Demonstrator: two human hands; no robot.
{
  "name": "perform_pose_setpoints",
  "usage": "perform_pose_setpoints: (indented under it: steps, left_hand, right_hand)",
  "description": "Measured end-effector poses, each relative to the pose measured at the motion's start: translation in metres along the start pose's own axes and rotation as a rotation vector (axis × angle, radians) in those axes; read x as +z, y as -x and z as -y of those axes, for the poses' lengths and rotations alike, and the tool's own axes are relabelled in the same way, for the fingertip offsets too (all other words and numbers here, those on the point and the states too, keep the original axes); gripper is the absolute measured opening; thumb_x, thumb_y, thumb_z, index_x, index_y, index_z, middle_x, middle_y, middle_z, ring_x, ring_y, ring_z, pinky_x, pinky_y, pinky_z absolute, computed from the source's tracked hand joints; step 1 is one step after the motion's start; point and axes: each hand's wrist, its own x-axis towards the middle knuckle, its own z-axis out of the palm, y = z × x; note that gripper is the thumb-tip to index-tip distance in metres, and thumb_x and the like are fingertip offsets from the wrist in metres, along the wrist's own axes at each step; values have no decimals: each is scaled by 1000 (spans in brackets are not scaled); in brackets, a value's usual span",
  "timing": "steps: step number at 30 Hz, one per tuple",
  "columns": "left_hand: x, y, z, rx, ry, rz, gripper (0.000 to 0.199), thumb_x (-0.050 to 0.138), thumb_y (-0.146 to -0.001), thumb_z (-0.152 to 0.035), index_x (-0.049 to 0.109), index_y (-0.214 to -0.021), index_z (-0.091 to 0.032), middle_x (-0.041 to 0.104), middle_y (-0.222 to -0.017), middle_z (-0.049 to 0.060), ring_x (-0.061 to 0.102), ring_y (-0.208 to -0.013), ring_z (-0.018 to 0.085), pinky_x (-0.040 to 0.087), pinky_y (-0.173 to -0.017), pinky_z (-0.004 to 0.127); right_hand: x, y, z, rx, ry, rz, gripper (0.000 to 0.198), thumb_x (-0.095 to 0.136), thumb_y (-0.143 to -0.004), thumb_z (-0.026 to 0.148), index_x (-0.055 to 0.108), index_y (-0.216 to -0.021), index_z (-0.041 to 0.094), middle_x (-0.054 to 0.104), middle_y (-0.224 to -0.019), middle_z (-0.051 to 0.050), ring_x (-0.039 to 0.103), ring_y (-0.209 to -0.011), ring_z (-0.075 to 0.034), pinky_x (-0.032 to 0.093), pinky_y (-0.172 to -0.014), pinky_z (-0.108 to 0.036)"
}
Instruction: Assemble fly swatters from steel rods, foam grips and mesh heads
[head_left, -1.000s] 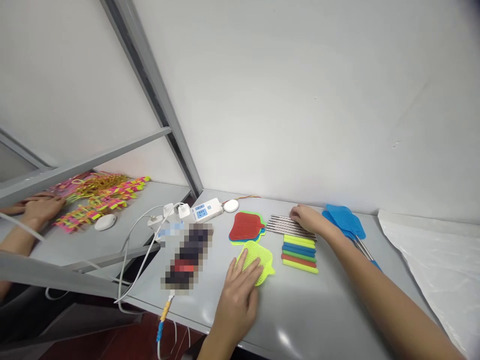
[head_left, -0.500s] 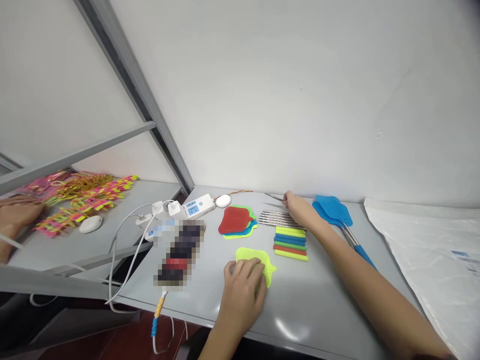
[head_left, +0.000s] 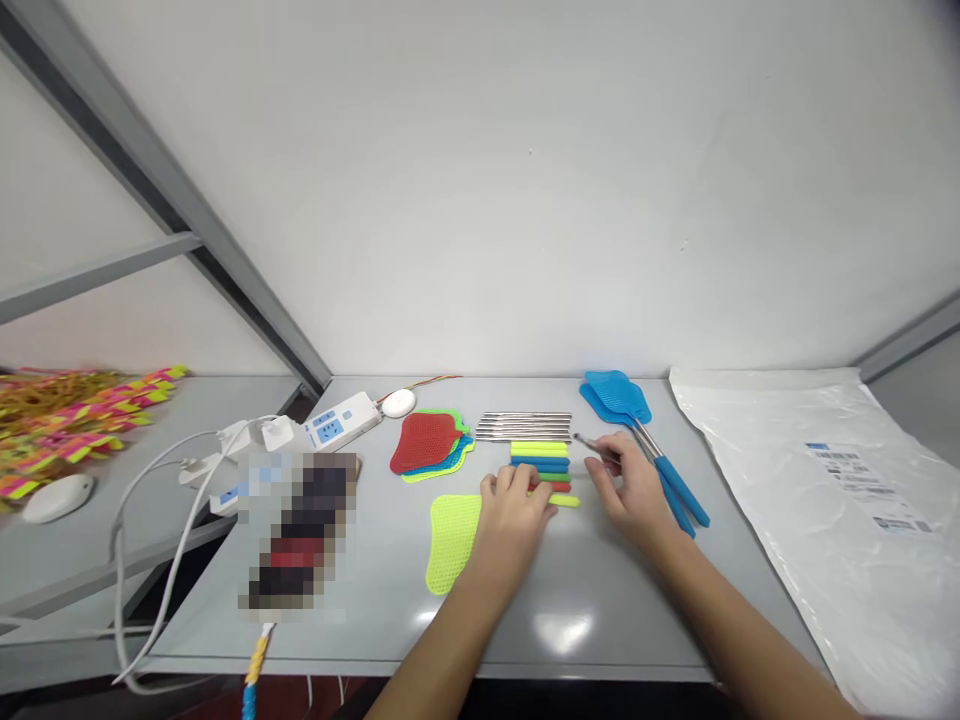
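Observation:
My right hand (head_left: 631, 490) is closed on a thin metal rod (head_left: 592, 445), whose tip points up and left; its other end is hidden in the palm. My left hand (head_left: 516, 515) has its fingers curled over the nearest yellow handle tube (head_left: 568, 501), whose right end sticks out. Green, red, blue and yellow tubes (head_left: 540, 450) lie in a row just beyond. Behind them is a row of metal rods (head_left: 523, 427). A yellow fly swatter head (head_left: 450, 540) lies flat, partly under my left hand and wrist.
Left of the rods is a stack of swatter heads, red on top (head_left: 426, 443). Blue fly swatters (head_left: 645, 430) with handles lie at right, beside a white plastic bag (head_left: 795, 480). A power strip (head_left: 341, 420), white cables (head_left: 176, 560) and a blurred phone-like object (head_left: 307, 530) occupy the left.
My right hand has brought the metal rod from the back of the table nearer, right of the tubes. My left hand has shifted from the yellow swatter head onto the yellow tube. The view swung right.

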Motion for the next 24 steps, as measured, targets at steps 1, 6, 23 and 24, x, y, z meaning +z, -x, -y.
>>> perform_pose_setpoints:
  steps: [1, 6, 23, 24]
  left_hand:
    - [2, 1, -1, 8, -9, -4, 11, 67, -83, -27, 62, -92, -23, 59, -100, 6, 49, -89, 24, 35, -76, 42]
    - [-3, 11, -4, 85, 89, -90, 7, 56, -91, -26, 61, -93, -21, 65, -98, 5, 54, -94, 22, 34, -84, 41]
    - [-2, 4, -28, 165, 427, -87, 26, 55, -90, -37, 57, -72, -18, 55, -64, -1, 50, -60, 12, 36, -58, 26]
    - [0, 2, -31, 148, 452, -25, 28, 52, -92, -38, 55, -73, -18, 54, -65, -1, 50, -60, 12, 37, -58, 25]
  right_hand:
    - [-1, 3, -1, 34, -18, -43, 18, 43, -92, 37, 51, -94, 21, 55, -82, -4, 50, -67, -15, 43, -63, -28]
    - [-5, 0, -4, 152, -148, -221, 27, 44, -93, 37, 40, -70, 22, 37, -61, 4, 36, -55, -12, 33, -54, -26]
    - [10, 2, -12, 191, -415, -249, 38, 42, -95, 41, 34, -64, 22, 34, -56, 5, 31, -51, -10, 26, -49, -27]
    - [11, 2, -13, 196, -428, -250, 38, 42, -95, 41, 34, -64, 22, 34, -55, 6, 31, -51, -10, 26, -49, -26]
